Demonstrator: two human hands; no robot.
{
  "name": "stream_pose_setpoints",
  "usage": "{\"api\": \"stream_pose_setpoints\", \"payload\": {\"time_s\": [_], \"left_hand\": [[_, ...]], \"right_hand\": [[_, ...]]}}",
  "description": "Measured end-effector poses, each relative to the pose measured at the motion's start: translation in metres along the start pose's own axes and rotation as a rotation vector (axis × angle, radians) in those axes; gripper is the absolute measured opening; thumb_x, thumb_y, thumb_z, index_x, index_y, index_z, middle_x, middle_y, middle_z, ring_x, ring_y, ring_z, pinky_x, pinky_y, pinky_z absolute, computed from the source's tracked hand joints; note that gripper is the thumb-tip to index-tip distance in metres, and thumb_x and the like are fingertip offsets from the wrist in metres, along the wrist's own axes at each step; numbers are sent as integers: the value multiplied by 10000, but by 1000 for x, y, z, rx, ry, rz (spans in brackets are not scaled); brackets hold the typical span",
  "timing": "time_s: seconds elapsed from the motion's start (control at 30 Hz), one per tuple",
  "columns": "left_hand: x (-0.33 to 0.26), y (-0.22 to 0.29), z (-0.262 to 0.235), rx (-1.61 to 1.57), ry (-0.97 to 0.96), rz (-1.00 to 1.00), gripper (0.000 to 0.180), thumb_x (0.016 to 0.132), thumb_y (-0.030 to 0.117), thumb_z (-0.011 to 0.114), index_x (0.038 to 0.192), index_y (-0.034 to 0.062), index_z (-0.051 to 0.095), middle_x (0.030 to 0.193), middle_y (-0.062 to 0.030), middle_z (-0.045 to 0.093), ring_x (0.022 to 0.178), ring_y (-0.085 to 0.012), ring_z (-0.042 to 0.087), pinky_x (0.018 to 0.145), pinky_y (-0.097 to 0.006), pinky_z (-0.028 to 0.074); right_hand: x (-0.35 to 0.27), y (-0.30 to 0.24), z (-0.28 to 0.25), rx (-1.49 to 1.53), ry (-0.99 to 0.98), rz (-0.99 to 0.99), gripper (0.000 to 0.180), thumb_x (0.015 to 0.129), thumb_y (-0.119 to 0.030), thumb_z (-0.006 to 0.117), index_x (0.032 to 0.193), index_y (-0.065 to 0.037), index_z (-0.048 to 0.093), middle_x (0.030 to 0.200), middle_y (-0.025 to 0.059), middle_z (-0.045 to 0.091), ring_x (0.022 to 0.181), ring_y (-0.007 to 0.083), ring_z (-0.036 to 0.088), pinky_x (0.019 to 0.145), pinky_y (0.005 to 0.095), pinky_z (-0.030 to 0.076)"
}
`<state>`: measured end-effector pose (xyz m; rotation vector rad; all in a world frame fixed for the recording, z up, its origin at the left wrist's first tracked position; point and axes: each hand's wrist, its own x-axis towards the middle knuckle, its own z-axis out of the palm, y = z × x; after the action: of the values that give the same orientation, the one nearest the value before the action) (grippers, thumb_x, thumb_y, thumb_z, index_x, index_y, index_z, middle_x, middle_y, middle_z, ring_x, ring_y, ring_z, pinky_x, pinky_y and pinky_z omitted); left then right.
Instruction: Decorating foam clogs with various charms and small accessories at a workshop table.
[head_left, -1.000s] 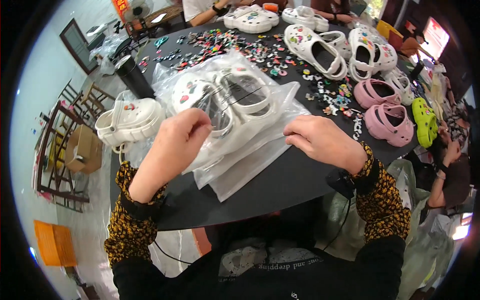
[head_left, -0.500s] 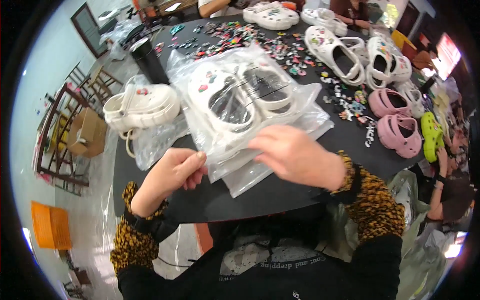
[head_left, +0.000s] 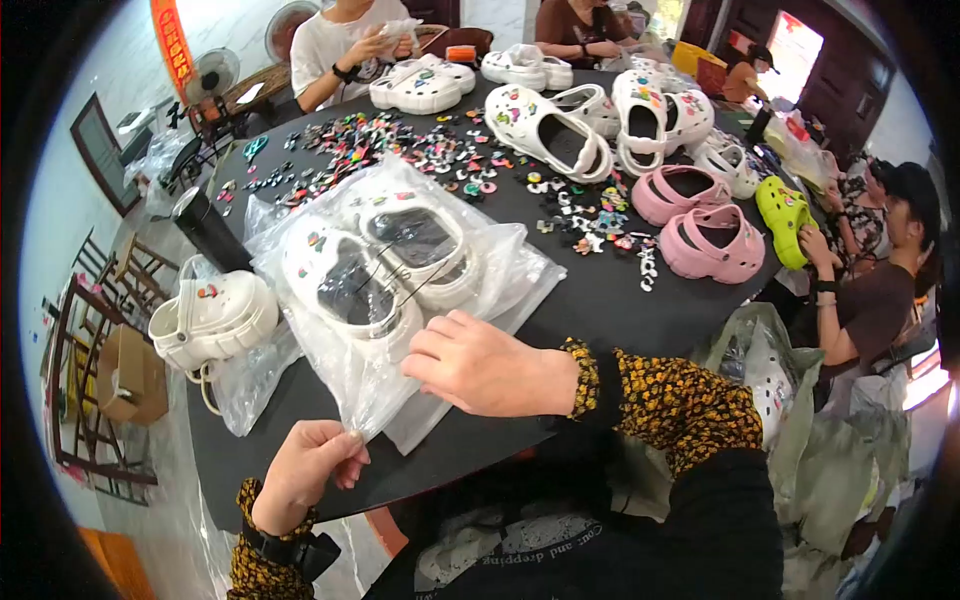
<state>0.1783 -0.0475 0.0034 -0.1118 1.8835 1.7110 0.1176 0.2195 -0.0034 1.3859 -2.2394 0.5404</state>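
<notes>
A clear plastic bag point(head_left: 515, 270) lies on the dark table with a pair of white clogs point(head_left: 303, 262) inside, decorated with small colourful charms. My left hand point(head_left: 308, 468) pinches the bag's near corner between thumb and fingertips. Over the bag's near right side is my right hand point(head_left: 490, 368), its fingers bent and pressed together on the plastic; its fingertips are partly hidden. More plastic shows beneath this bag. To the left, another white clog point(head_left: 225, 315) sits on a separate clear bag point(head_left: 262, 385).
A black bottle point(head_left: 212, 232) stands at the left. Loose charms point(head_left: 375, 145) cover the table's far part. White clogs point(head_left: 545, 130), pink clogs point(head_left: 715, 243) and a green clog point(head_left: 785, 220) stand right, the green one touched by a co-worker's hand. A large sack point(head_left: 800, 390) hangs near right.
The view has shifted, so the table's things appear further left and more people show. My right hand has settled lower against the bag; my left still pinches its corner.
</notes>
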Motion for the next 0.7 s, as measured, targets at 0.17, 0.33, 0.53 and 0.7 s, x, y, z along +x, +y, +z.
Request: {"api": "stream_pose_setpoints", "payload": {"time_s": [0.17,0.33,0.53,0.7], "left_hand": [[4,-5,1,-57,-18,-46,265,918,169,598,735,-16,652,609,-65,608,502,-127,558,482,-241,454],[5,-13,1,-241,-56,-94,267,904,160,602,714,-23,649,599,-93,603,492,-167,563,468,-273,460],[7,-14,7,-330,-93,-40,293,897,180,592,695,-27,641,589,-110,594,485,-190,559,467,-290,459],[6,-23,0,-352,-105,-44,305,899,187,585,688,-27,639,582,-108,589,483,-192,557,467,-292,454]], "right_hand": [[-4,-6,5,-79,-15,-10,104,750,-116,569,838,-61,559,861,76,556,874,240,556,774,347,431],[4,-18,14,-172,66,-139,105,754,-156,563,809,-66,560,830,70,563,844,226,558,771,338,428],[7,-17,24,-235,63,-175,111,760,-178,559,798,-73,562,787,47,564,809,209,559,766,329,421],[0,-10,22,-257,69,-161,99,765,-178,559,790,-83,558,786,37,567,789,198,552,756,324,413]]}}
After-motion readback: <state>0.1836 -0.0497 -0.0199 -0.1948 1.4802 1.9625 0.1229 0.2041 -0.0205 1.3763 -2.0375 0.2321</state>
